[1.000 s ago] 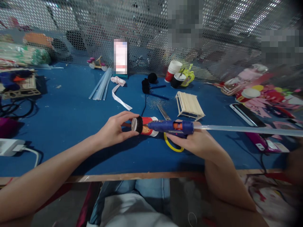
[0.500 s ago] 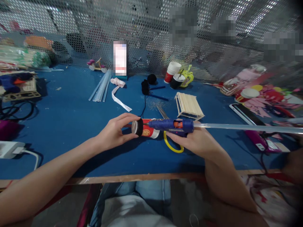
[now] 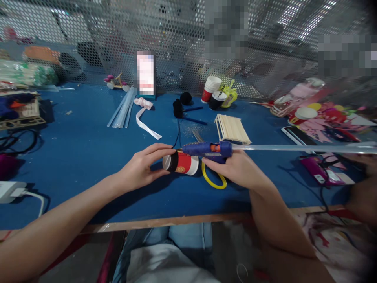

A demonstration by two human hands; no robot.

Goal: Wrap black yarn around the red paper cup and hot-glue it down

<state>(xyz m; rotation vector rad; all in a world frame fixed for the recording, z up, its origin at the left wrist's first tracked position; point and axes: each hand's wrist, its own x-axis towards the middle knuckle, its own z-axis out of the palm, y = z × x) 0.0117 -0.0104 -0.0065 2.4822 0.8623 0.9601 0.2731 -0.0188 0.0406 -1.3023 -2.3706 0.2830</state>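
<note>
A small red-and-white paper cup (image 3: pixel 188 163) with a black band round one end lies on its side above the blue table. My left hand (image 3: pixel 144 167) pinches its banded end between thumb and fingers. My right hand (image 3: pixel 240 167) is wrapped round a blue glue gun (image 3: pixel 206 149), whose handle is mostly hidden. A long clear glue stick (image 3: pixel 294 148) juts from the gun's back. The nozzle is at the upper edge of the black band; whether it touches, I cannot tell. Scissors with a yellow handle (image 3: pixel 213 184) lie beneath the gun, partly covered.
Behind the cup lie black yarn (image 3: pixel 178 108), a white ribbon (image 3: pixel 149 127) and several spare glue sticks (image 3: pixel 122 108). A small wooden-stick stand (image 3: pixel 234 129) is beyond the gun. Stacked cups (image 3: pixel 211 88) stand at the mesh wall. Another person's arm (image 3: pixel 361 196) is at the right.
The cup has turned a little, its printed emblem now lower. The glue gun has risen slightly and shifted left along the band. The camera view has also moved a little.
</note>
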